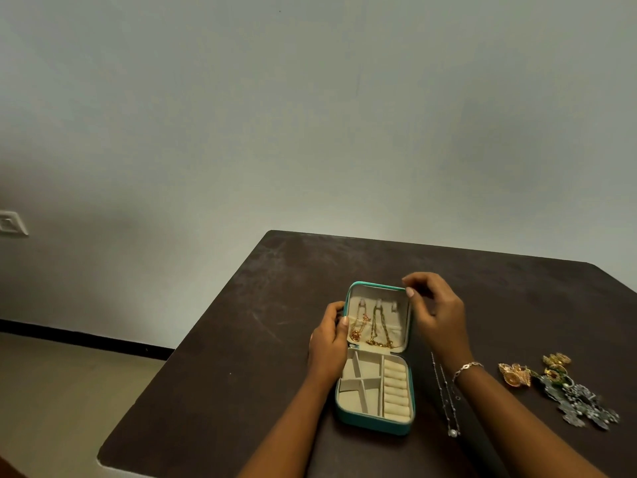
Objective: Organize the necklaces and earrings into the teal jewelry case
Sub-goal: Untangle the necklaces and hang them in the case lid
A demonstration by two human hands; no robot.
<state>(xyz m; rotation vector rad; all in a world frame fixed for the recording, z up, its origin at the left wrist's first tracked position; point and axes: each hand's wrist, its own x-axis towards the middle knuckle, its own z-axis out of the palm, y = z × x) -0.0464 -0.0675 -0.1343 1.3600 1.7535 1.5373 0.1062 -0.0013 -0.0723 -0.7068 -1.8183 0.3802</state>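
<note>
While the left hand (327,343) curls round the lid (377,288) at nine o'clock and the right hand (436,312) pinches its one-o'clock corner, the teal jewelry case (374,424) lies open on the table (241,374), two gold necklaces (377,327) already hung, silver necklace (446,398) and earrings (558,388) waiting at three o'clock.

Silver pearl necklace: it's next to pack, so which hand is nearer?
Right. The right hand grips the lid by its top right corner, just beyond the necklace; the left hand holds the lid's left edge, across the teal case.
</note>
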